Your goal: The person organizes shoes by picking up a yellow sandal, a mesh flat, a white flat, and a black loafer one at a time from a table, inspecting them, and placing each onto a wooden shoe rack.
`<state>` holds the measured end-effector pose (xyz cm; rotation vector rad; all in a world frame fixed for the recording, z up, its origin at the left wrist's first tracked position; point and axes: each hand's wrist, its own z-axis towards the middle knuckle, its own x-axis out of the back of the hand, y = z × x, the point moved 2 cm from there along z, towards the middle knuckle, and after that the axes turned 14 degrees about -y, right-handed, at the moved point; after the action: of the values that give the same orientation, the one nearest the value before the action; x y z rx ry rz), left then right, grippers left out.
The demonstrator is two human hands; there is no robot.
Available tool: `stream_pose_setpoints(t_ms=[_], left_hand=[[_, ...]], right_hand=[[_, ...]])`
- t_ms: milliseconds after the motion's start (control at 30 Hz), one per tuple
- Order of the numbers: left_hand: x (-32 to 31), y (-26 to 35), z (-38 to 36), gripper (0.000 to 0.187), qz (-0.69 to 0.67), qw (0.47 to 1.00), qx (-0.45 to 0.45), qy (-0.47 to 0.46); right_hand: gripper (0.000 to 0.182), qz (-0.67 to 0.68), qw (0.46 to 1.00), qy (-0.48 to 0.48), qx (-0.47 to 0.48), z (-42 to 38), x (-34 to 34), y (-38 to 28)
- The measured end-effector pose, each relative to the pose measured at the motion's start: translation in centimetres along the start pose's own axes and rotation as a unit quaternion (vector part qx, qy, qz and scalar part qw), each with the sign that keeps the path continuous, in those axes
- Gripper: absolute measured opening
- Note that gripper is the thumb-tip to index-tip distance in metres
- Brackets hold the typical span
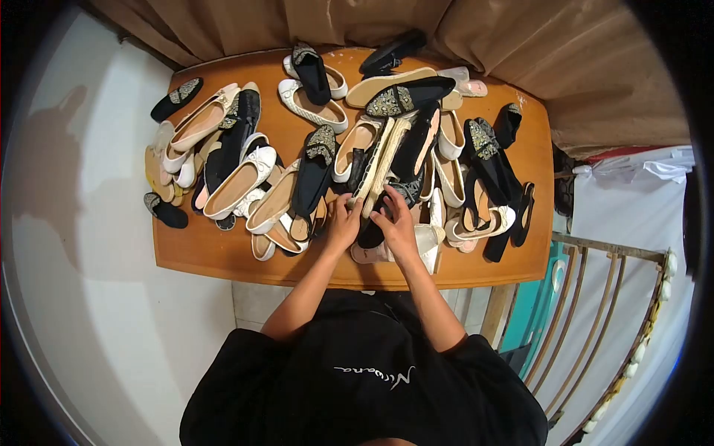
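Observation:
A pair of flat shoes [384, 165] with pale rope-like soles stands on edge, sole against sole, at the front middle of the table. My left hand [343, 227] grips the near end from the left, its fingers partly hidden behind the shoes. From the right, my right hand [397, 229] has its thumb and fingers curled about the same end. Just beyond my right fingertips is a dark shoe with a decorated toe [405, 192]. A black flat with a beaded toe [312, 172] lies left of my left hand. Another black beaded flat [410, 97] lies past the pair's far end.
Many loose shoes cover the brown table [201, 262], among them a white bow flat [242, 181], white quilted flats [314, 105] and black beaded flats [492, 160]. Brown curtains [513, 44] hang behind. A wooden rack [595, 320] stands at the right, a white wall [89, 223] at the left.

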<state>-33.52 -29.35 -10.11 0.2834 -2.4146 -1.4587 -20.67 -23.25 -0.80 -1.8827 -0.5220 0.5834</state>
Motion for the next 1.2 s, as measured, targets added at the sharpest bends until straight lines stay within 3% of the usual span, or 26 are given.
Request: stream_pose_setpoints(t_ms=[33, 100, 167, 233, 300, 367, 400, 433, 500, 600, 700, 733, 833, 867, 933, 1033, 1100, 1200], left_hand=[[0.1, -0.2, 0.4, 0.049, -0.017, 0.998, 0.052, -0.039], [0.2, -1.2, 1.1, 0.048, -0.042, 0.996, 0.042, -0.073], [-0.3, -3.3, 2.4, 0.045, -0.084, 0.994, -0.006, -0.075], [-0.5, -2.0, 2.3, 0.038, -0.028, 0.997, -0.037, -0.057], [-0.9, -1.3, 2.0, 0.038, -0.214, 0.975, 0.027, -0.055], [-0.5, -0.3, 1.3, 0.041, -0.254, 0.963, 0.045, -0.072], [0.0, 0.7, 0.8, 0.039, -0.284, 0.956, 0.036, -0.060], [0.6, 2.1, 0.2, 0.037, -0.314, 0.948, 0.028, -0.047], [1.9, 4.5, -1.0, 0.041, -0.380, 0.923, 0.049, -0.033], [2.9, 2.0, -0.9, 0.047, -0.310, 0.943, 0.047, -0.112], [2.7, 5.1, -3.9, 0.055, -0.507, 0.861, 0.027, -0.009], [2.5, 5.7, -4.1, 0.055, -0.506, 0.862, 0.025, -0.012], [1.6, 6.1, -4.4, 0.069, -0.287, 0.957, 0.023, -0.032], [1.2, 6.4, -4.9, 0.075, -0.127, 0.991, -0.031, 0.004], [1.0, 9.9, -5.3, 0.092, 0.125, 0.985, -0.089, 0.079], [-0.2, 12.4, -3.1, 0.082, -0.004, 0.989, -0.110, 0.095], [-0.9, 14.5, -0.1, 0.069, 0.088, 0.975, -0.175, 0.102], [-1.3, 14.9, 7.6, 0.064, 0.098, 0.961, -0.240, 0.095]], right_hand=[[0.070, 0.001, 1.000, 0.009, -0.005, 0.5, 0.0, 0.4], [0.070, -0.012, 0.998, 0.000, -0.062, 1.7, -0.1, 2.1], [0.069, 0.010, 0.999, -0.002, -0.051, 2.6, -0.2, 4.0], [0.065, -0.015, 0.998, 0.003, -0.065, 3.0, -1.1, 4.3], [0.055, -0.069, 0.994, 0.026, -0.076, 2.8, -1.7, 5.0], [0.048, -0.103, 0.992, 0.071, -0.019, 2.6, -1.9, 5.4], [0.046, -0.199, 0.977, 0.073, 0.020, 1.9, -2.4, 4.0], [0.045, -0.261, 0.963, 0.050, 0.040, 0.9, -3.1, 1.7], [0.042, -0.263, 0.964, -0.006, 0.029, -0.2, -5.1, -2.0], [0.036, -0.357, 0.922, -0.041, 0.141, 0.1, -7.3, -2.8], [0.034, -0.323, 0.934, -0.096, 0.119, 0.6, -6.6, -2.5], [0.030, -0.310, 0.933, -0.096, 0.156, 0.5, -5.8, -3.5], [0.027, -0.205, 0.964, -0.111, 0.126, 0.1, -2.5, -6.2], [0.023, -0.179, 0.966, -0.103, 0.152, 0.4, -1.1, -5.9], [0.017, -0.169, 0.973, -0.103, 0.119, 0.4, 1.8, -8.5], [0.014, -0.143, 0.980, -0.042, 0.129, 1.6, 6.9, -9.4], [0.014, -0.134, 0.983, -0.008, 0.124, 3.5, 10.8, -10.0], [0.015, -0.189, 0.967, 0.053, 0.163, 8.2, 17.0, -11.0]])
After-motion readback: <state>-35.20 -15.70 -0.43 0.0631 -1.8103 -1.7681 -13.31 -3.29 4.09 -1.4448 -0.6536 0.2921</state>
